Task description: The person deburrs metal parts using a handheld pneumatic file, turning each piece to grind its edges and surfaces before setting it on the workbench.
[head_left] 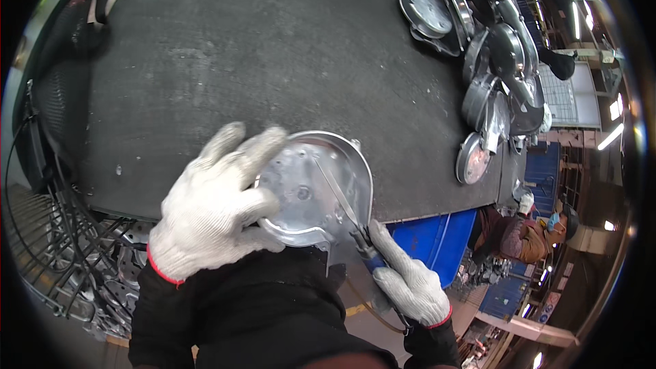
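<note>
Fingers of the left hand (pixel 219 201) lie spread, pressing the round metal housing (pixel 316 188) down at the table (pixel 273 48) edge, lower centre of frame. Right hand (pixel 408 280) pinches a file (pixel 342 201) on its rim. Looks like mid-deburring; next stroke needs steady pressure.

Metal housings (pixel 478 48) piled on dark table (pixel 260 55); blue bin (pixel 437 236); wire guard (pixel 61 246); co-worker (pixel 529 232).

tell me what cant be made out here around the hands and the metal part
Head view only:
- Left hand covers the left side of the round metal part.
- Right hand hides the handle of the thin tool.
- Stacked metal parts at the table's far edge: bent by the fisheye rim, overlapping.
</note>
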